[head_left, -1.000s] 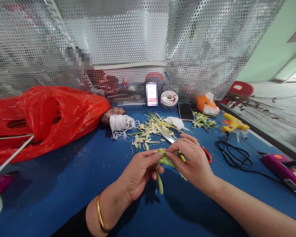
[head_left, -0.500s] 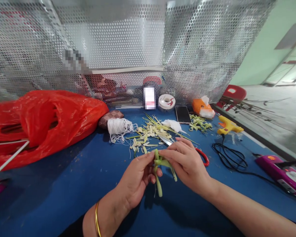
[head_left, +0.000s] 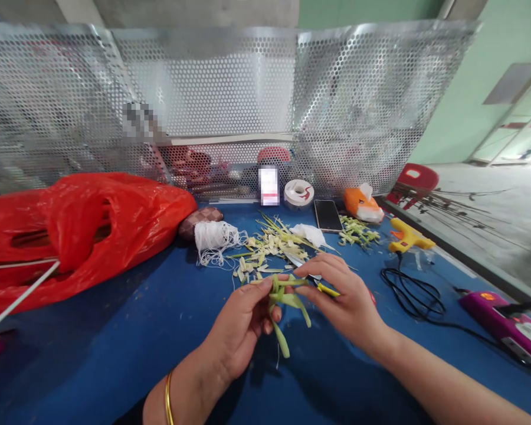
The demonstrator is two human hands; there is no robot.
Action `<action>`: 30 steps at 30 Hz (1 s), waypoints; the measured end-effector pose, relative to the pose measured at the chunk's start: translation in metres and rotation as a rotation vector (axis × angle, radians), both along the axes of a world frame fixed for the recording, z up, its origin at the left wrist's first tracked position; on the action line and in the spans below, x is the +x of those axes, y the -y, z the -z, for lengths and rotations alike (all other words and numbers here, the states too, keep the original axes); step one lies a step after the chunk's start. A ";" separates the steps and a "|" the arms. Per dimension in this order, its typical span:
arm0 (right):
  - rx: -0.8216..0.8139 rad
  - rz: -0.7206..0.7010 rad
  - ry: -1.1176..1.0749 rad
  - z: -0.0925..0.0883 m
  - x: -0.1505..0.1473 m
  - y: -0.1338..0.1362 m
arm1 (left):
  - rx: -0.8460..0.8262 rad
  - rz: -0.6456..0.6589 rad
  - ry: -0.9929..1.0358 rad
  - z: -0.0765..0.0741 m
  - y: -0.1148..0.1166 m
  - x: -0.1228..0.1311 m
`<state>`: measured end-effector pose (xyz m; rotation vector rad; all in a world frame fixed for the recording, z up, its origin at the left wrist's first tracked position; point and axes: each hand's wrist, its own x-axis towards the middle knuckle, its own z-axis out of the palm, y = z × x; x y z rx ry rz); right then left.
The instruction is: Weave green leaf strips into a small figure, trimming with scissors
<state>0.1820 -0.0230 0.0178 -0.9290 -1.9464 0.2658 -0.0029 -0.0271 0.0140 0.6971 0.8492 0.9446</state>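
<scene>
My left hand [head_left: 243,321] is closed around a bundle of pale green leaf strips [head_left: 287,298], folded over one another, with two loose ends hanging down. A thin white thread dangles below them. The thumb and forefinger of my right hand [head_left: 343,295] pinch the tip of one strip that sticks out to the right. Under the right hand lies a pair of scissors [head_left: 326,289] with red and yellow handles, partly hidden by the fingers. Just beyond both hands is a scattered heap of cut leaf pieces [head_left: 274,242].
On the blue table [head_left: 168,330] are a red plastic bag [head_left: 128,218], a spool of white string [head_left: 215,236], a tape roll [head_left: 298,193], a dark phone [head_left: 328,216], finished green pieces [head_left: 358,232], a tissue pack [head_left: 363,203], a yellow glue gun [head_left: 410,235] and a purple power strip [head_left: 504,324].
My right hand has shifted slightly right and its fingers have opened out, showing the strip tip and the scissors handle. The strips stay in my left hand. The head view has tilted up.
</scene>
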 end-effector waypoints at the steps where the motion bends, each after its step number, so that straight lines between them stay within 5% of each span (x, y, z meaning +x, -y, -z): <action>1: -0.025 -0.005 -0.027 0.000 0.001 -0.002 | -0.003 0.000 0.013 -0.001 -0.001 -0.001; 8: -0.011 -0.058 -0.040 0.000 0.003 -0.007 | -0.037 0.018 0.052 -0.005 -0.001 -0.001; 15: 0.137 -0.045 0.181 0.003 -0.002 0.003 | 0.014 0.076 -0.046 0.006 0.005 0.006; 30: -0.215 -0.003 -0.145 0.005 0.004 -0.004 | -0.044 0.034 0.048 -0.004 0.003 0.000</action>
